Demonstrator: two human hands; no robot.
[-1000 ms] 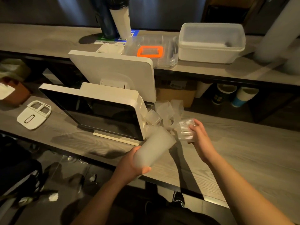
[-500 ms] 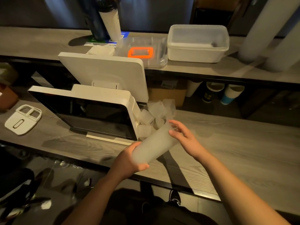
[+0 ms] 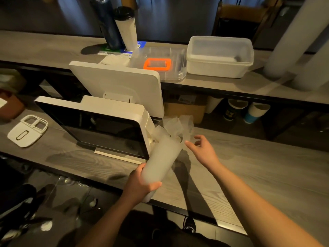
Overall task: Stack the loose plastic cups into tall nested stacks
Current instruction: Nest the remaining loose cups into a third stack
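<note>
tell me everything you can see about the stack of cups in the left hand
The stack of cups is a long, frosted, translucent column of nested plastic cups, its edges blurred. It is tilted, its lower end nearest the person and its upper end pointing up and away toward the loose cups beside the white screen terminal. The left hand grips it near the lower end, fingers wrapped round. It hangs over the grey wood-look counter. The right hand, fingers relaxed, hovers beside its upper end, apparently not touching.
</note>
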